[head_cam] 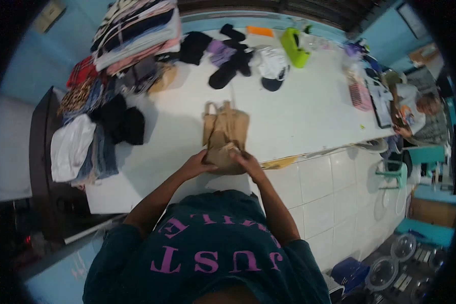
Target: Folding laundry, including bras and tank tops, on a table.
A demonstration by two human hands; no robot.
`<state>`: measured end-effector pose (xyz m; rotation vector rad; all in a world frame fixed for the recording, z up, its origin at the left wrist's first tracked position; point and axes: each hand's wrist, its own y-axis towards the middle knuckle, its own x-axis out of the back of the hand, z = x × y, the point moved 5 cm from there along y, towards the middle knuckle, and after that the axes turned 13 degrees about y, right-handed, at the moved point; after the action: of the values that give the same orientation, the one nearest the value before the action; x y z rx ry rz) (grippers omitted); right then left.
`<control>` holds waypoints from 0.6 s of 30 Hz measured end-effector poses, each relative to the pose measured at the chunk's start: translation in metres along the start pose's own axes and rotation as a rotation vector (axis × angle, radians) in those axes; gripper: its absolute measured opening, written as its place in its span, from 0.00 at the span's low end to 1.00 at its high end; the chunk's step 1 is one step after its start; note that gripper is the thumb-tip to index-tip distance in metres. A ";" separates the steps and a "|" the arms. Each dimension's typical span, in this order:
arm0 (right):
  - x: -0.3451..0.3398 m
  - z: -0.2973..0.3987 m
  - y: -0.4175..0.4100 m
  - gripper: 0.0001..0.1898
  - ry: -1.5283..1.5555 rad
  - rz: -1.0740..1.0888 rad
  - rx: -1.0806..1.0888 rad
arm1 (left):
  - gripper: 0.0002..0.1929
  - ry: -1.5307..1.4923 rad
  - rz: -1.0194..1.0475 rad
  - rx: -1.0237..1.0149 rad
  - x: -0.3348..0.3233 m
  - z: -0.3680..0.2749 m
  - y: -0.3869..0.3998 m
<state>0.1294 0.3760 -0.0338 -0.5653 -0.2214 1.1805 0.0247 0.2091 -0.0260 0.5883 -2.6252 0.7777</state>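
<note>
A tan fabric item (228, 129) with strap-like strips at its far end lies on the white tabletop (288, 114) in front of me. It could be a bag or a folded garment; I cannot tell which. My left hand (195, 166) holds its near left corner, thumb on top. On the near right side, my right hand (247, 164) grips the edge with the thumb pressed over the cloth. The fingers beneath the cloth are hidden on both sides.
Folded clothes (136, 41) are piled high at the back left, above jeans (106, 155) and a white garment (74, 148). Dark socks (224, 74), a white cap (271, 62) and a green tape dispenser (294, 47) lie farther back. Another person (412, 110) sits at the right end.
</note>
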 end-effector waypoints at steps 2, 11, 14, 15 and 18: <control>-0.006 0.001 0.006 0.36 0.140 0.018 -0.061 | 0.32 0.126 0.002 0.006 0.000 -0.005 -0.001; -0.026 0.023 0.028 0.34 0.193 0.246 -0.386 | 0.28 -0.228 0.029 -0.172 -0.017 -0.002 -0.002; -0.032 0.026 0.040 0.25 0.359 0.231 -0.302 | 0.27 -0.113 0.030 -0.096 -0.013 -0.008 -0.005; -0.029 0.031 0.047 0.21 0.506 0.211 -0.188 | 0.27 -0.118 0.030 -0.094 -0.015 -0.006 -0.003; -0.026 0.058 0.058 0.21 0.796 0.307 -0.035 | 0.27 -0.175 0.008 -0.073 -0.016 0.007 0.007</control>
<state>0.0465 0.3849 -0.0123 -1.0791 0.5417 1.1555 0.0335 0.2148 -0.0419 0.6533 -2.8029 0.6558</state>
